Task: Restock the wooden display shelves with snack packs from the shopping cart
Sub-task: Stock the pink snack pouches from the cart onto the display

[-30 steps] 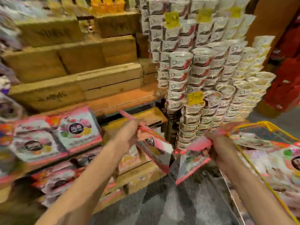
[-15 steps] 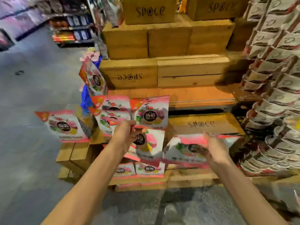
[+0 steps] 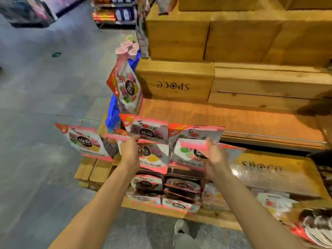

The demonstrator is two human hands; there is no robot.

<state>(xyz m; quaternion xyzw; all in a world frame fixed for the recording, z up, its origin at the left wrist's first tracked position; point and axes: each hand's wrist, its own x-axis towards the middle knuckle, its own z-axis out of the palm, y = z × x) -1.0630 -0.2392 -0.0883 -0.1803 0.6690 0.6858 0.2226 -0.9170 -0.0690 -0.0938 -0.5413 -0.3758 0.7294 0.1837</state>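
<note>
A: What has moved since half a second ago?

B: Both hands have risen toward the wooden display shelves (image 3: 233, 121); the right hand (image 3: 216, 157), earlier low, now pinches a pink-edged snack pack (image 3: 190, 150) by its top seam at the front of the orange shelf board.

A: And the left hand (image 3: 130, 150)?

B: Fingers curled round another glossy snack pack's (image 3: 149, 155) top edge, just left of the first, against packs standing on the shelf.

A: Any writing?

B: "SPOCE", upside down, stamped on a rough wooden crate (image 3: 175, 80) above the board. Pack lettering is blurred.

A: Below?

B: More flat packs (image 3: 181, 193) lie under the board.
</note>
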